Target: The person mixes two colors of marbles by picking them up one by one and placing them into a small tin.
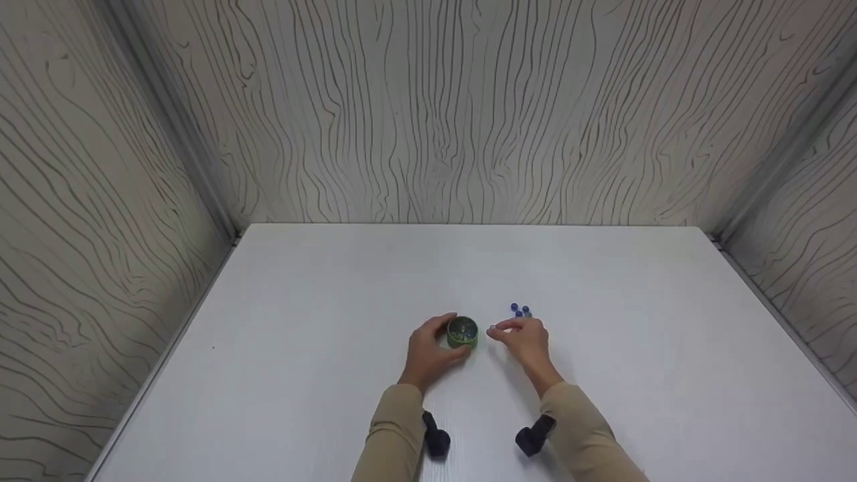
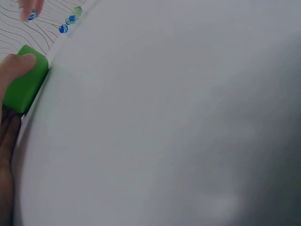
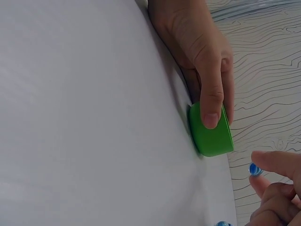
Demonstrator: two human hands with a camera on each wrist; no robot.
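Note:
A small green cup [image 3: 214,141] stands on the white table, its open top facing up. My left hand [image 1: 430,351] grips it from the left, thumb on the near side and fingers round the far side. Dark, glinting shapes show inside the cup in the head view. Just right of the cup, my right hand [image 1: 525,341] pinches a blue-and-white glass marble [image 3: 255,169] between thumb and fingertip, held apart from the rim. Behind the right hand lies a group of several marbles [image 1: 514,307], blue ones and a greenish one.
The white table [image 1: 321,288] runs back to a wall panel [image 1: 428,114] with a wood-grain pattern, and similar panels rise at both sides. Black wrist cameras [image 1: 437,443] sit on the inner sides of both beige sleeves [image 1: 395,428].

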